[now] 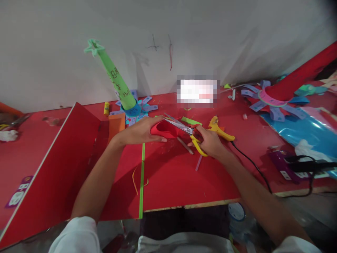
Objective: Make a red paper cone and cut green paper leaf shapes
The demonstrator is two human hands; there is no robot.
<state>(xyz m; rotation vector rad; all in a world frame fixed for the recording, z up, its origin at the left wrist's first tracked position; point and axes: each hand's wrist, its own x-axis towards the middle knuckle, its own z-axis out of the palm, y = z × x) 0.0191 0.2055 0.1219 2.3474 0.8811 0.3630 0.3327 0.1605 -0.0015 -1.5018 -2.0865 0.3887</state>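
My left hand (142,131) is closed on a curled piece of red craft paper (165,130), which bends into an open loop above the table. In my right hand (210,142) is a pair of scissors (188,130) with yellow and red handles. Their blades are parted and point left, over the upper edge of the red paper; whether they touch it I cannot tell. A yellow glue gun (221,130) lies just beyond my right hand. Under the scissors are a thin glue stick (185,145) and a clear strip (198,163).
Behind my left hand stands a green paper cone (119,80) with a star on top. An upright red board (58,168) rises at left. At right lie a red cone (300,79), blue sheets (297,126) and a purple box (286,165). A black cord (254,165) trails from the glue gun.
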